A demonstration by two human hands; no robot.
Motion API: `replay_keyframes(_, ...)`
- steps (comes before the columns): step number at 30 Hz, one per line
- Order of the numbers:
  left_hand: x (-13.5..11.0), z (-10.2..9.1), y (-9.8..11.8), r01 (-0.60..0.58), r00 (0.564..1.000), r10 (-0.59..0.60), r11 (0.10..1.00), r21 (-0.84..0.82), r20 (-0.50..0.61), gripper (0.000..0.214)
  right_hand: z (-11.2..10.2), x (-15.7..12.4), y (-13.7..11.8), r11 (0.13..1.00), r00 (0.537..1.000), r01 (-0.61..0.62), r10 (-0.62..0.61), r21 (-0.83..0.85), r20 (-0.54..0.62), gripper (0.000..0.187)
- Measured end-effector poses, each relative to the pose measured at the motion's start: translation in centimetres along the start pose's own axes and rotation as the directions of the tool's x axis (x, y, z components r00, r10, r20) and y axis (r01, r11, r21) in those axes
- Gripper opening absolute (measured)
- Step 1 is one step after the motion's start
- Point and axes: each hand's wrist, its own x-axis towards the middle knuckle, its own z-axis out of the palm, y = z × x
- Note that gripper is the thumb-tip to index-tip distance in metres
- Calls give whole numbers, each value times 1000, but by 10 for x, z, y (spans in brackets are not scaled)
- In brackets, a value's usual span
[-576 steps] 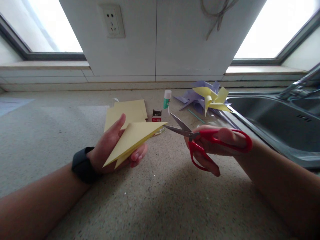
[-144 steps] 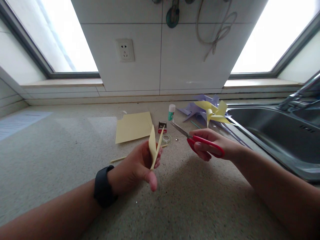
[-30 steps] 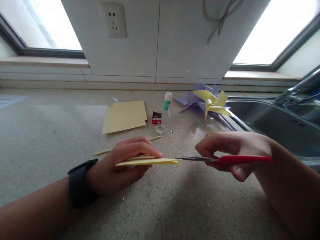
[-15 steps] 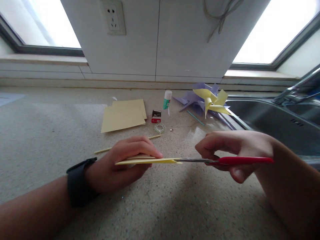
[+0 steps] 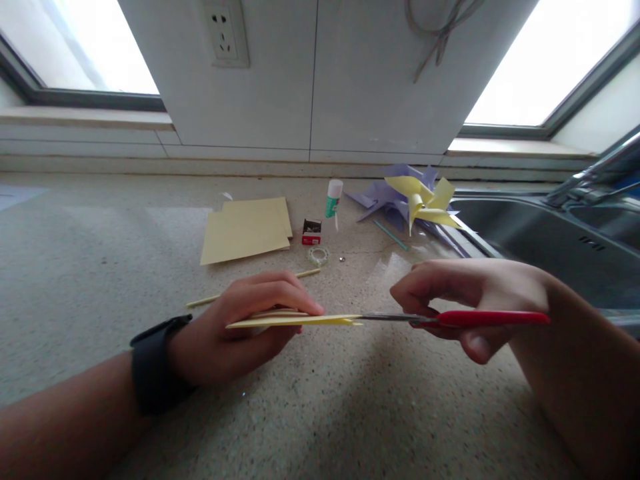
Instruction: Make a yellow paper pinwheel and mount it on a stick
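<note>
Folded yellow paper (image 5: 320, 321), seen nearly edge-on, is pinched in my left hand (image 5: 255, 327), which wears a black watch on its wrist. My right hand (image 5: 470, 293) is closed on scissors (image 5: 493, 319) with red handles. Their metal blades point left and meet the paper's right end, where its layers part slightly. How far the blades reach into the paper I cannot tell. Both hands are above the speckled counter (image 5: 320, 427). Just behind my left hand a thin pale stick (image 5: 203, 301) lies partly hidden.
Beyond my hands lie yellow paper sheets (image 5: 245, 233), a small red box (image 5: 311, 232), a tape roll (image 5: 318, 256) and a glue stick (image 5: 333, 198). Yellow and purple pinwheels (image 5: 423, 203) rest beside the metal sink (image 5: 540, 233). A thin teal stick (image 5: 390, 235) is near them.
Hardly anything differs. The whole view has shifted very slightly, and both hands keep the same grip on the paper and the scissors.
</note>
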Motion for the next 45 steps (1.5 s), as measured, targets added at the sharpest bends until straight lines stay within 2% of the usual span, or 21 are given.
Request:
replay_keyframes(13,1,1,2,-2,996,8,998,-67,90,24,6,11,7,996,997,67,-69,63,23,50)
replay_keyframes(16,-4,3,3,34,995,-22,990,-135,92,35,5,13,7,998,997,51,-53,46,49,51)
replay_keyframes(19,-8,6,5,91,996,-83,962,-256,43,45,3,12,6,996,996,63,-67,56,65,53)
replay_keyframes(23,-4,5,7,5,999,1,990,-139,39,31,1,7,4,999,999,28,-29,20,44,52)
replay_keyframes(26,0,2,6,-45,998,50,994,-100,46,38,2,2,3,1000,1000,-1,1,-12,17,52)
replay_keyframes(33,-2,2,3,-16,996,25,995,-100,90,50,3,1,4,998,1000,-20,20,-67,3,55)
replay_keyframes(45,-2,2,6,2,992,17,990,-144,128,42,2,4,2,995,993,-98,100,-37,56,57)
